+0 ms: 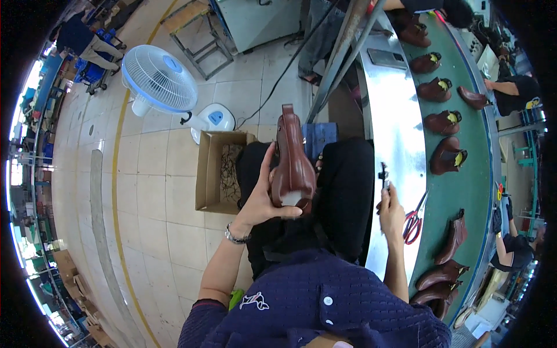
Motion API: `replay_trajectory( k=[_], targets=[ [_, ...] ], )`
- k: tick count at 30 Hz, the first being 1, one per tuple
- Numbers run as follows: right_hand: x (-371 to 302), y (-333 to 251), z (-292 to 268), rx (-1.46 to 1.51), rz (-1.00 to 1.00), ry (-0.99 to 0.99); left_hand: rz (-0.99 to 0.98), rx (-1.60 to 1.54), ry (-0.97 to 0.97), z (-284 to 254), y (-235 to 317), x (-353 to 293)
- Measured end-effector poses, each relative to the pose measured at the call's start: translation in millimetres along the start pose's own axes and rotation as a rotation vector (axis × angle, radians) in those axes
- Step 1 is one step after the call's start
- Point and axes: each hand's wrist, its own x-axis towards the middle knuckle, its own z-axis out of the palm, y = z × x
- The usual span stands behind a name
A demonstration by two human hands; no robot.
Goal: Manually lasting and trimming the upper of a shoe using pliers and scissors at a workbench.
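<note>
You held the brown boot (293, 165) upright over your lap, beside the steel bench edge (394, 139), your left hand (262, 200) wrapped around its lower end, fingers clasped on the leather. Your right hand (390, 207) was clenched on a small dark tool (383, 175) at that bench edge, just short of the red-handled scissors (413, 223). With the boot gripped one-handed and standing tall, it could have tipped out and dropped toward the open cardboard box (219, 171) on the far side from the bench; the tool might have scuffed the leather.
</note>
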Motion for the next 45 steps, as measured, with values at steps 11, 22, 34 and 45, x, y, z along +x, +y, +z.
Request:
replay_trajectory(
  k=[11, 22, 34, 45],
  targets=[
    [16.8, 59.5, -14.6, 0.365, 0.272, -0.078, 0.042, 0.086, -0.092, 2.3, -36.8, 0.0],
    [-20.2, -46.4, -20.0, 0.935, 0.121, -1.137, -0.105, -0.046, -0.203, 19.5, -95.2, -5.6],
    [-16.9, -79.8, -10.7, 0.48, 0.046, -1.34, -0.286, -0.251, 0.116, 36.3, -64.1, 13.6],
    [-29.8, -91.1, -17.1, 0.235, -0.076, -1.388, -0.272, -0.178, 0.236, 60.9, -48.0, 6.9]
  ],
)
